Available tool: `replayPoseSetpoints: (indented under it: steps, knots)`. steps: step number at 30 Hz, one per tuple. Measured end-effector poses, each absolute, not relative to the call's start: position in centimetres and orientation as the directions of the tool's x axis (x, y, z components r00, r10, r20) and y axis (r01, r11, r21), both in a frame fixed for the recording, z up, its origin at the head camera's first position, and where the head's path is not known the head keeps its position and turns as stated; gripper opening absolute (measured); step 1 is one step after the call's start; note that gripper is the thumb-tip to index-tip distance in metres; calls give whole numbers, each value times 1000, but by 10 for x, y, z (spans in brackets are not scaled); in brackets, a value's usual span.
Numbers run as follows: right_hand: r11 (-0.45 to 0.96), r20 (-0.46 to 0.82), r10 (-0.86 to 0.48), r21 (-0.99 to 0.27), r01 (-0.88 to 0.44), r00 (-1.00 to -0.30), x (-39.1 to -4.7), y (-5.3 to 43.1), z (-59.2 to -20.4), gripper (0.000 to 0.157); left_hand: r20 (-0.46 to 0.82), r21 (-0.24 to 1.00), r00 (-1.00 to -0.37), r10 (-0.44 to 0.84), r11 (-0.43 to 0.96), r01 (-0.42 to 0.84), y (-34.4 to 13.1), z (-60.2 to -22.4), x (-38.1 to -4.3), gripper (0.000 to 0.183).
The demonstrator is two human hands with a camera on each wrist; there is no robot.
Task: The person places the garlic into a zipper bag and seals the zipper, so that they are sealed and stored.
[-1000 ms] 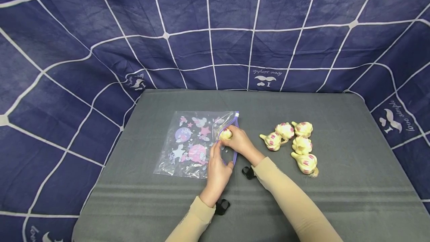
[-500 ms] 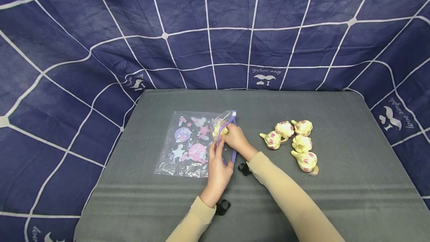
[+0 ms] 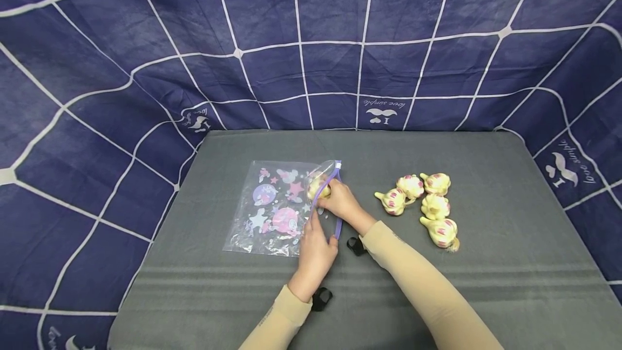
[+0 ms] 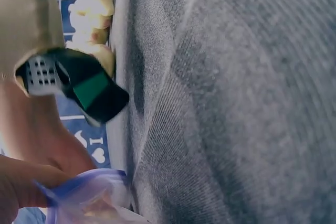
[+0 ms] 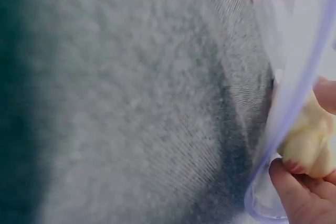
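Note:
A clear zip bag [image 3: 284, 222] printed with pink and lilac figures lies flat, its purple-edged mouth facing right. My left hand [image 3: 316, 250] pinches the near side of that mouth; in the left wrist view its thumb [image 4: 26, 179] lies against the purple zip edge [image 4: 79, 182]. Through the opening reaches my right hand [image 3: 342, 201], gripping a pale yellow garlic bulb [image 3: 316, 185] inside the bag. The right wrist view has fingers and thumb around this garlic bulb [image 5: 310, 142], behind the purple rim. The ends of some fingers are hidden.
Several more garlic bulbs [image 3: 435, 207] with pink marks sit in a cluster to the right of the bag. Grey cloth [image 3: 218, 296] covers the table. Blue checked fabric [image 3: 335, 69] rises behind and at both sides. Black straps [image 3: 322, 299] hang at the wrists.
My right hand has carried the garlic bulb slightly left, deeper through the bag's mouth. The mouth shifted a little left. My left hand keeps its pinch on the edge, nearly still.

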State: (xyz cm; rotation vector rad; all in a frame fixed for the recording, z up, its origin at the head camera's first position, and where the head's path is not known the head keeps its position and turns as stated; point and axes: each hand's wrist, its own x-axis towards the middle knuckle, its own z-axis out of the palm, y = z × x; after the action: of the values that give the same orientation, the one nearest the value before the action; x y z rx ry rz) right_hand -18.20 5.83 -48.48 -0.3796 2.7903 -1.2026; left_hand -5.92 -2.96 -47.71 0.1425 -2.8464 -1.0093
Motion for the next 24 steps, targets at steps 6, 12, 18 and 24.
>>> replayPoseSetpoints:
  steps: [6, 12, 18, 24]
  knots:
    - [663, 47, -225, -724, -189, -973, -170, 68, -477, 58, 57, 644, -988, -145, 761, -74, -33, -476, -61, 82]
    - [571, 7, -197, -812, -120, -980, -157, 87, -456, 68, 7, 647, -990, -139, 756, -101, -38, -471, -66, 83]
    - [488, 7, -131, -870, -70, -991, -150, 119, -437, 69, 13, 659, -991, -132, 747, -91, -41, -465, -72, 80]
    - [415, -32, -30, -910, 17, -999, -146, 154, -431, 70, 25, 665, -992, -121, 743, -75, -39, -464, -75, 79]
